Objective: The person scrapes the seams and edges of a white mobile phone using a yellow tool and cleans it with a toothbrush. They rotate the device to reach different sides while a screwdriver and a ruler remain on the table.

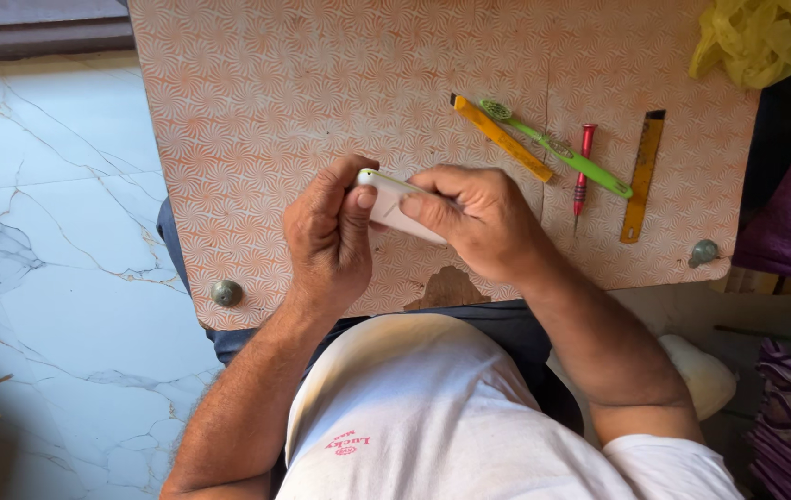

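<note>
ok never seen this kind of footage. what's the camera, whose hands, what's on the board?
No machine here: a person works with bare hands. The one picture comes from a camera worn on their head, looking down, so the body shows at the bottom edge. The left hand and right hand together hold a small flat white device with a green edge, over a patterned orange board across the lap. Laid out on the board, to the right: an orange ruler, a green toothbrush, a red screwdriver and a second orange ruler. A yellow bag sits at the far right corner. The floor is white marble tile.
</note>
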